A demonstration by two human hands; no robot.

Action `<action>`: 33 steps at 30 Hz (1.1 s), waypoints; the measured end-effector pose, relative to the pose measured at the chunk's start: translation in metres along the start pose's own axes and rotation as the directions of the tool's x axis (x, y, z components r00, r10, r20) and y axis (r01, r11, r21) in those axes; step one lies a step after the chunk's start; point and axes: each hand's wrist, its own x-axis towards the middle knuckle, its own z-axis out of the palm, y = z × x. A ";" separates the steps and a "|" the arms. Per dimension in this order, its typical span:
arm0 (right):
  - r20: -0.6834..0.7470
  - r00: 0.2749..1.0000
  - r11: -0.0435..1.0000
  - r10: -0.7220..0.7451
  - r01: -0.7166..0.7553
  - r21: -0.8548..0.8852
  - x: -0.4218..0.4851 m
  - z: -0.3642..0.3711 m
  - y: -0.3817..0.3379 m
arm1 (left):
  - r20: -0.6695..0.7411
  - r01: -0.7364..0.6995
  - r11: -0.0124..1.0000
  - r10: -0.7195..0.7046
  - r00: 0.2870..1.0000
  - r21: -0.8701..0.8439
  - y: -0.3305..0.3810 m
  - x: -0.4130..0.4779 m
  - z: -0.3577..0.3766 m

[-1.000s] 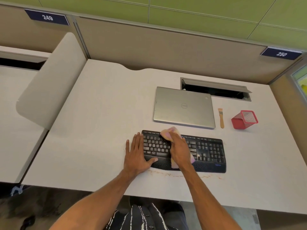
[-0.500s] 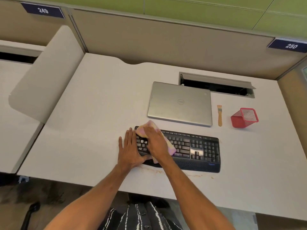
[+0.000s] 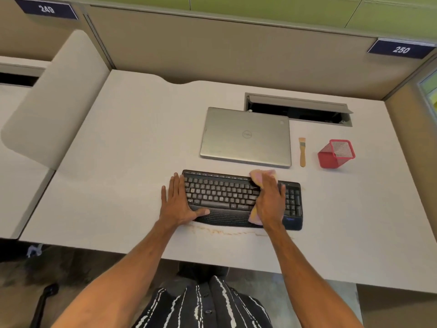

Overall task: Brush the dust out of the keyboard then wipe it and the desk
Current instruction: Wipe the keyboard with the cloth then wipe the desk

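A black keyboard [image 3: 222, 195] lies near the front of the white desk [image 3: 123, 162]. My left hand [image 3: 179, 202] lies flat at the keyboard's left end, fingers straight on the desk and thumb on the palm rest. My right hand [image 3: 270, 200] presses a pink cloth [image 3: 259, 176] flat onto the keys just left of the number pad; cloth shows beyond the fingertips and under the wrist. A small wooden brush [image 3: 302, 151] lies on the desk right of the laptop. A thin line of brownish dust [image 3: 224, 232] runs along the desk in front of the keyboard.
A closed silver laptop [image 3: 246, 137] sits behind the keyboard. A red mesh pen holder [image 3: 335, 153] lies tipped at the right. An open cable hatch [image 3: 298, 110] is set in the desk's back. Partition walls [image 3: 212, 48] bound the desk behind and at the right.
My right hand and the cloth swept from the keyboard's left end across to the right, near the number pad. My left hand stayed at the left end.
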 end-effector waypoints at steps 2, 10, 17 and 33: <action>-0.017 1.000 0.998 0.019 -0.020 -0.060 0.005 0.001 -0.002 | 0.013 0.007 1.000 -0.007 1.000 0.001 0.003 0.000 -0.001; 0.211 0.938 0.957 -0.275 0.245 0.158 -0.006 0.039 -0.109 | -0.014 0.016 1.000 -0.016 1.000 0.007 0.007 0.000 -0.001; 0.160 0.952 0.961 -0.262 0.272 -0.046 -0.017 0.032 -0.069 | 0.042 0.045 0.998 -0.047 0.998 0.043 0.009 0.003 -0.006; 0.031 0.997 0.995 0.073 -0.075 0.070 0.003 -0.009 -0.009 | 0.050 0.097 0.995 -0.097 0.994 -0.004 0.018 -0.001 -0.005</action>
